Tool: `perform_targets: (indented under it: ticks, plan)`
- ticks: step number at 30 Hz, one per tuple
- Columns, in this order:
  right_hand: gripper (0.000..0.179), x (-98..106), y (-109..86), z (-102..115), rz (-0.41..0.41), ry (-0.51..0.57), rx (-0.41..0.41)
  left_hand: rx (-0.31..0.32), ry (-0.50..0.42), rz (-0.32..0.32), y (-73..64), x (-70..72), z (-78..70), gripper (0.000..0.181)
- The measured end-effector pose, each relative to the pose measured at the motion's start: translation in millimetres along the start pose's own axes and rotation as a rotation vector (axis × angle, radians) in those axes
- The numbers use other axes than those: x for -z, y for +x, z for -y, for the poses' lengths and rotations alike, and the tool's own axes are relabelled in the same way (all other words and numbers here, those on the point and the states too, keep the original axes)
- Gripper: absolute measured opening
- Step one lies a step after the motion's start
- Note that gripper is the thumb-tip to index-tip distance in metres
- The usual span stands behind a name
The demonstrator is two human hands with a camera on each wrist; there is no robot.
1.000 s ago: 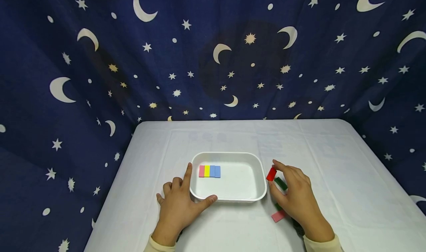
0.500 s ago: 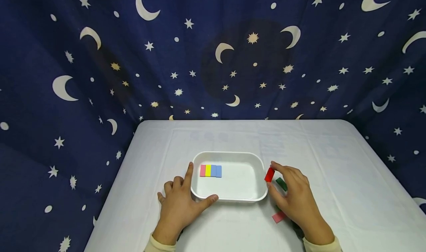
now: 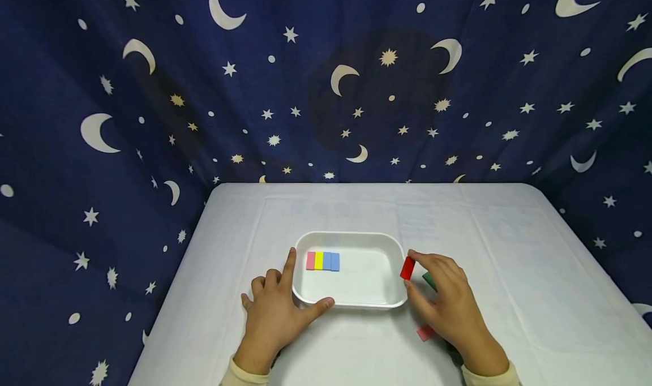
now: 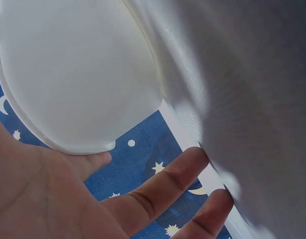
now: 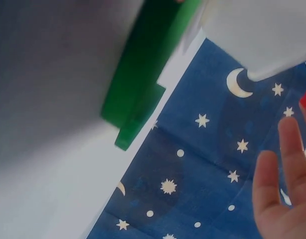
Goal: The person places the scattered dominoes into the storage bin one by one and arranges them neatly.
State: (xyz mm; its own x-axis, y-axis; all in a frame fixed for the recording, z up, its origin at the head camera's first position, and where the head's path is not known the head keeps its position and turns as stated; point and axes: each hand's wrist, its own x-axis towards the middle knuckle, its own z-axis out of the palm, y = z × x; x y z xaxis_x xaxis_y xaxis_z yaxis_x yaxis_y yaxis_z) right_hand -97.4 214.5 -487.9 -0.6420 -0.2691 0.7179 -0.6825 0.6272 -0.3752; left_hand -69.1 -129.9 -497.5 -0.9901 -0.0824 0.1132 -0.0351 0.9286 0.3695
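Observation:
A white tray (image 3: 369, 275) lies on the table with a row of small rectangular blocks near its left side: a pink block (image 3: 311, 261), a yellow block (image 3: 318, 261) and two blue blocks (image 3: 331, 261). My left hand (image 3: 277, 315) is spread at the tray's near left corner, index finger along the left side and thumb at the front rim. Between thumb and index finger, my right hand (image 3: 450, 298) pinches a red rectangular block (image 3: 408, 267), tilted and overlapping the tray's right rim in the head view. The red block barely shows in the right wrist view.
Right of the tray lie a green block (image 3: 429, 281) and a pink block (image 3: 425, 333), both partly hidden by the right hand. In the right wrist view, green blocks (image 5: 143, 64) show close up. A dark blue star-and-moon curtain (image 3: 285, 91) stands behind the white-covered table (image 3: 489, 227).
My right hand has moved slightly left with the red block, bringing it to the tray's right rim. The left hand and the row of blocks stay in place.

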Motion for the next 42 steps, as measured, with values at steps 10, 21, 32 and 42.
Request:
perform_targets:
  ticks: [10, 21, 32, 42]
  plan:
    - [0.047, -14.1, 12.8, 14.6, 0.0, -0.016, 0.073, 0.009, 0.008, -0.002, 0.5, 3.5, 5.3, 0.133]
    - [0.046, -27.0, 35.6, 32.1, 0.021, -0.036, 0.129, 0.001, 0.011, -0.02, 3.2, 3.7, 5.0, 0.132]
    - [0.054, -40.4, 72.3, 46.8, 0.037, -0.021, 0.162, -0.002, 0.018, -0.017, 4.0, 0.9, 2.8, 0.131]
    - [0.053, -45.8, 93.9, 53.5, 0.016, 0.012, 0.151, 0.001, 0.008, -0.028, 3.0, -0.5, 0.6, 0.131]
